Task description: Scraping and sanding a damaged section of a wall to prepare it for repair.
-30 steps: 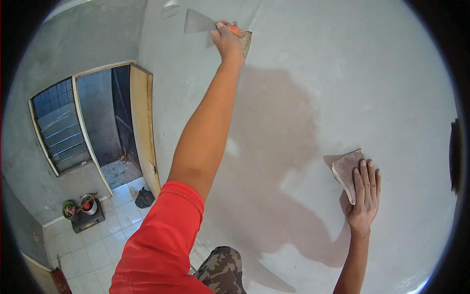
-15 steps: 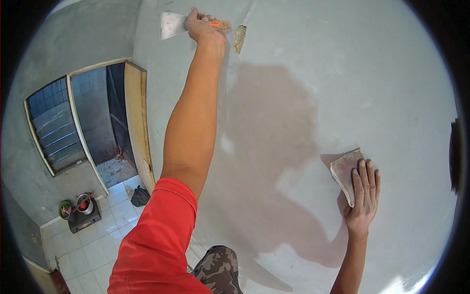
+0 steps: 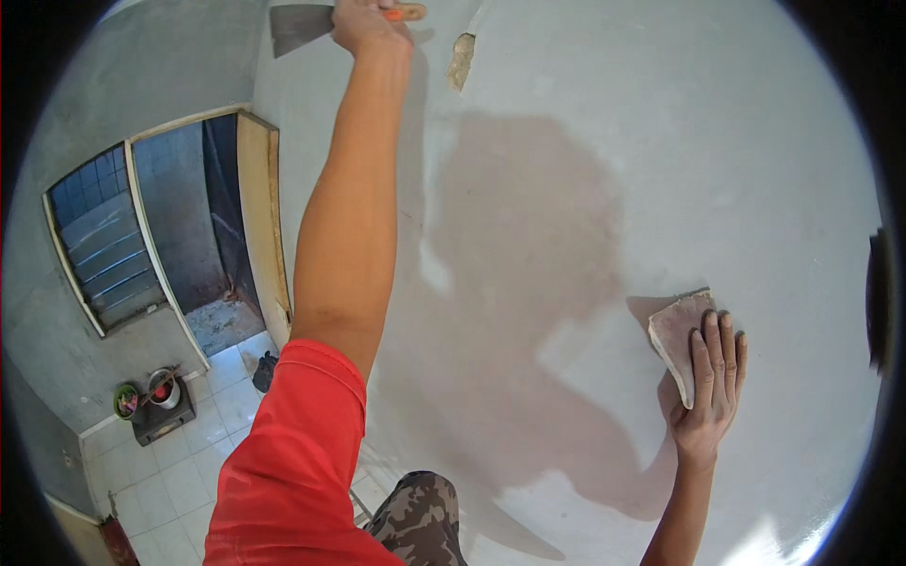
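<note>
My left hand (image 3: 363, 24), at the top of the view, is closed around a putty knife (image 3: 302, 28) with a wide metal blade and an orange and wooden handle. The upper part of this hand is cut off by the view's edge. Right of it, a rough, beige broken patch (image 3: 461, 62) marks the grey wall (image 3: 764, 170). At the lower right, my right hand (image 3: 713, 391) grips a flat, angular piece of board (image 3: 681, 330) with a pale, crusted edge. Its fingers lie over the board's face, and the thumb is mostly hidden behind it.
To the left, a wooden door (image 3: 262, 217) stands open beside a louvred window (image 3: 109, 245). A green pot (image 3: 125, 401) and a metal pot (image 3: 164, 391) sit by a dark low block (image 3: 162, 423) on the tiled floor (image 3: 170, 481). A black bag (image 3: 265, 371) lies near the doorway.
My left hand has moved up and left, away from the broken patch, and the blade has tilted and looks darker. My right hand with the board has shifted slightly right.
</note>
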`<state>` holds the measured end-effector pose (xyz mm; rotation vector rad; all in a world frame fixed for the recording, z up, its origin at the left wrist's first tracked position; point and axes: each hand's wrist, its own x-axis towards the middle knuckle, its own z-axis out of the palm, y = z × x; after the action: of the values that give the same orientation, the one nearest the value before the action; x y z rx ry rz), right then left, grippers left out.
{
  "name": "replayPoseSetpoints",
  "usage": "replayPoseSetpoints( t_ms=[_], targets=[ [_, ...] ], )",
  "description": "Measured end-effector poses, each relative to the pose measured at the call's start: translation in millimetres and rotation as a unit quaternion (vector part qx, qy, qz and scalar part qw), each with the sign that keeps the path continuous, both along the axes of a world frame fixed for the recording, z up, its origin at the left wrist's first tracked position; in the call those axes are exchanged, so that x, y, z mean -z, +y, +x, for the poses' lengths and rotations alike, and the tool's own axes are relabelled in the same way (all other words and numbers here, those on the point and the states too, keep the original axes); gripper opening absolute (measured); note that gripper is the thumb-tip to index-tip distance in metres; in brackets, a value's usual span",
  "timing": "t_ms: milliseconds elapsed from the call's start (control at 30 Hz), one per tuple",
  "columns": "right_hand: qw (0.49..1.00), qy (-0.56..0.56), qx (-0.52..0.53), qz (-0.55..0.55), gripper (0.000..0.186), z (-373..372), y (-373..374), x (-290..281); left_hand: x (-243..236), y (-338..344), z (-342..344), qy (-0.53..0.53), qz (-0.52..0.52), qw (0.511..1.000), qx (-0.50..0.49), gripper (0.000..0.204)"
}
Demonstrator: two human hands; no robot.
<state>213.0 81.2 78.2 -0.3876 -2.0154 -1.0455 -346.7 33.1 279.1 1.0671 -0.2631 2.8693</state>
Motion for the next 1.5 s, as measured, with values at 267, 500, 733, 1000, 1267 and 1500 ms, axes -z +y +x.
replayPoseSetpoints(
  t_ms=[267,500,733,1000,1267,1500],
  targets=[
    [1.0,-0.002,0.001,0.013,0.044,-0.9,1.6,0.6,1.4,12.9,6.7,-0.061,-0.106,0.992,-0.011,0.038],
    [1.0,-0.005,0.009,0.019,0.042,-0.8,0.4,0.2,6.4,8.7,18.4,-0.077,-0.047,0.996,0.022,0.041],
    [1.0,-0.003,0.005,0.012,0.042,-1.0,1.5,2.1,-5.2,-14.2,4.0,0.02,0.003,0.999,0.048,0.042],
    [1.0,-0.007,0.01,0.017,0.042,-1.3,1.3,0.9,13.8,15.2,14.3,-0.07,-0.025,0.997,0.027,0.031],
    [0.999,-0.003,0.025,0.021,0.044,-1.7,4.7,3.2,9.4,-5.4,32.0,-0.11,-0.079,0.991,0.025,0.038],
    [1.0,-0.001,0.002,0.017,0.04,-1.7,2.9,1.7,6.3,7.3,1.6,-0.028,-0.001,0.994,0.103,0.038]
  ],
)
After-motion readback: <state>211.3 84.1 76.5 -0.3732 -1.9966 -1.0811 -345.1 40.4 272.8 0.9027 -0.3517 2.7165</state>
